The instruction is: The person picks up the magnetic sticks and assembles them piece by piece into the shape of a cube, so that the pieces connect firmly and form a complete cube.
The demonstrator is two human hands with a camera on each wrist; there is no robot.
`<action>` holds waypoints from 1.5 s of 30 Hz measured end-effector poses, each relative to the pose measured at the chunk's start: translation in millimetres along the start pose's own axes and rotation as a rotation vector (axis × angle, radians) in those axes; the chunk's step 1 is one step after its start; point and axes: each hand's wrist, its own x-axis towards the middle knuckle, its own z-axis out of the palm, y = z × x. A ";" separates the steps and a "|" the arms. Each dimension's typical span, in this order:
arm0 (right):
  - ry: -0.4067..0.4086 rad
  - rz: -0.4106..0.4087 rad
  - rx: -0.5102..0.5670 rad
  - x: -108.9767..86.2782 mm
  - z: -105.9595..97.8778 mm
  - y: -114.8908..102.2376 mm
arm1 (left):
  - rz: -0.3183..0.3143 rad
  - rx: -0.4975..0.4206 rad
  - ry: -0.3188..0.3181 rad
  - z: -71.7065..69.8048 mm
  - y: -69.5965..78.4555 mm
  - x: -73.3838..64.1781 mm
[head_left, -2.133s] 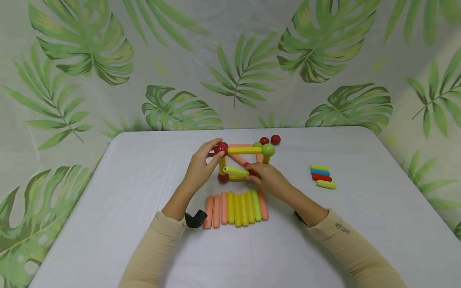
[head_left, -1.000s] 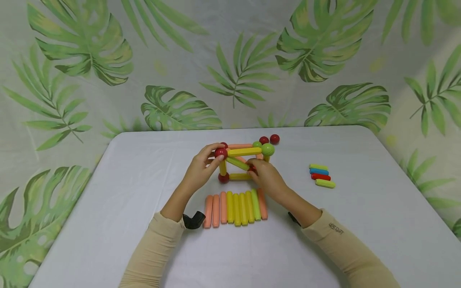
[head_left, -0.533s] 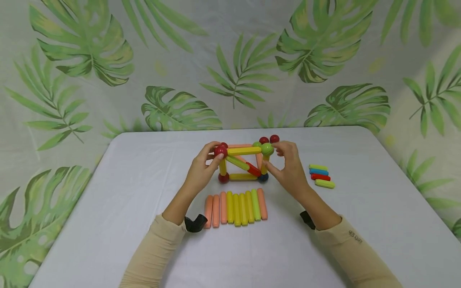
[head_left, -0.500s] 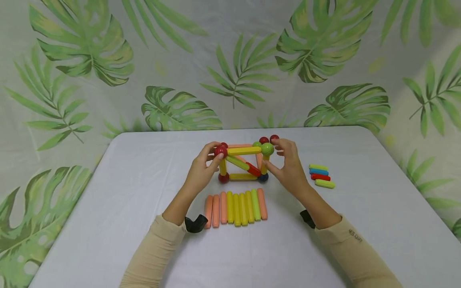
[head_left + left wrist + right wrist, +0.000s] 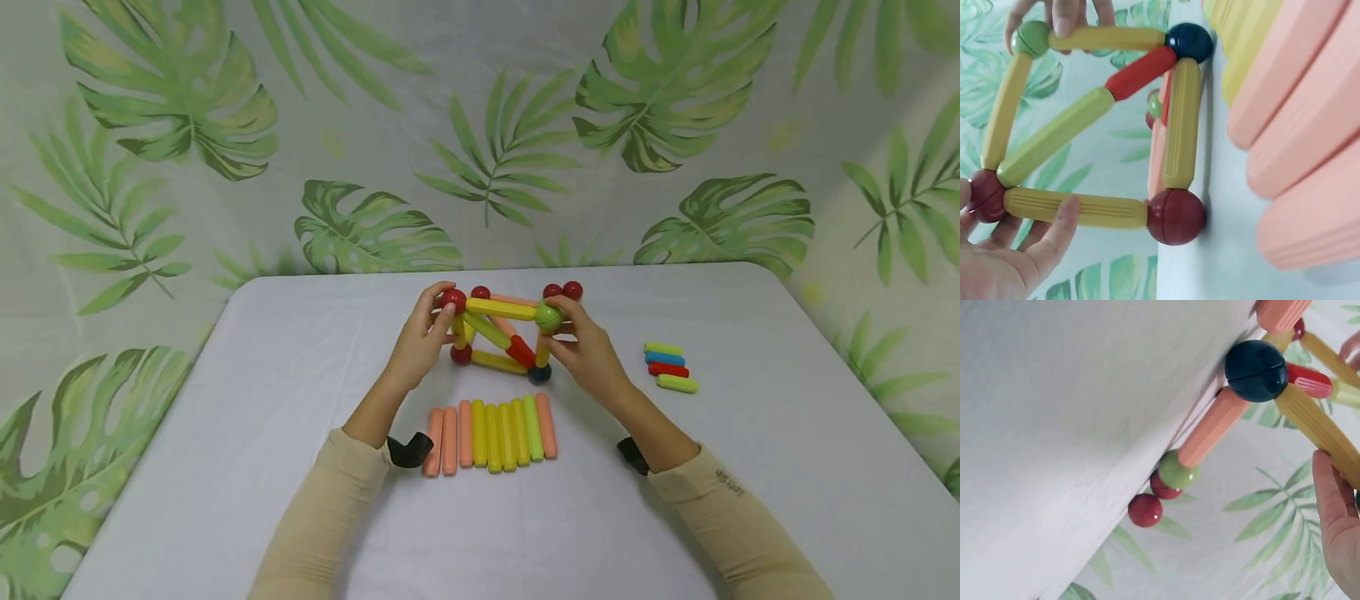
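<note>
A box-shaped frame of plastic building sticks and balls stands on the table, held by both hands. My left hand (image 5: 417, 343) grips its upper left corner at a red ball (image 5: 453, 301), thumb along the yellow upright. My right hand (image 5: 591, 350) holds the opposite upper corner at a green ball (image 5: 548, 317), fingers around ball and upright. A yellow stick (image 5: 501, 309) joins these corners. Across the front face runs a diagonal of a lime stick (image 5: 1057, 134) and a short red stick (image 5: 1141, 74), ending at a navy ball (image 5: 1189, 42). The back of the frame is partly hidden.
Several salmon, yellow and lime sticks (image 5: 493, 437) lie in a row in front of the frame. Short lime, blue and red sticks (image 5: 667, 370) lie to the right. Two loose red balls (image 5: 572, 290) sit near the back edge. A leaf-print cloth (image 5: 495, 167) hangs behind the table.
My right hand has let go of the red and lime diagonal, now in line across the front face, and moved up to the green ball. The frame has turned slightly, its right front corner nearer me.
</note>
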 end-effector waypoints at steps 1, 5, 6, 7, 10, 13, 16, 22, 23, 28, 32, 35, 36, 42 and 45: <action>0.003 -0.004 -0.005 0.1 1.5 -0.7 | -0.001 -0.011 -0.004 -1.1 0.7 2.4; 0.006 -0.027 -0.014 0.1 7.4 -3.6 | -0.005 -0.036 -0.008 -3.9 7.2 10.6; 0.004 -0.033 -0.013 0.1 8.9 -4.0 | -0.006 -0.034 -0.007 -4.3 8.8 12.4; 0.000 -0.040 -0.019 -0.1 10.2 -4.8 | -0.010 -0.032 -0.006 -4.7 9.5 14.5; -0.018 -0.058 -0.010 0.5 13.6 -6.9 | -0.022 -0.030 -0.004 -5.6 5.6 23.5; -0.037 -0.060 -0.004 1.6 16.0 -8.5 | -0.044 0.002 0.006 -6.1 -3.1 32.9; -0.053 -0.049 -0.004 1.7 16.1 -9.6 | -0.027 0.114 0.056 -4.2 -10.7 38.5; -0.069 -0.062 -0.024 0.7 11.8 -11.4 | 0.203 0.383 0.288 10.6 -5.8 30.6; -0.071 -0.068 -0.020 0.8 11.7 -11.4 | 0.248 0.393 0.294 14.6 -3.5 27.7; -0.089 -0.109 0.006 0.9 13.0 -11.9 | 0.378 0.433 0.102 36.5 7.9 12.6; -0.099 -0.124 0.049 -0.9 9.4 -10.1 | 0.395 0.478 -0.059 49.2 11.5 4.1; -0.086 -0.111 0.049 0.2 -0.2 0.5 | 0.406 0.520 -0.070 55.4 11.1 1.9; -0.077 -0.104 0.038 1.6 -4.6 6.4 | 0.408 0.538 -0.060 57.1 11.2 1.5; -0.154 0.069 -0.112 14.4 -26.9 40.3 | 0.406 0.609 0.002 63.5 13.9 -0.4; -0.287 0.171 -0.180 19.7 -30.7 51.2 | 0.397 0.601 0.000 62.3 14.1 -1.5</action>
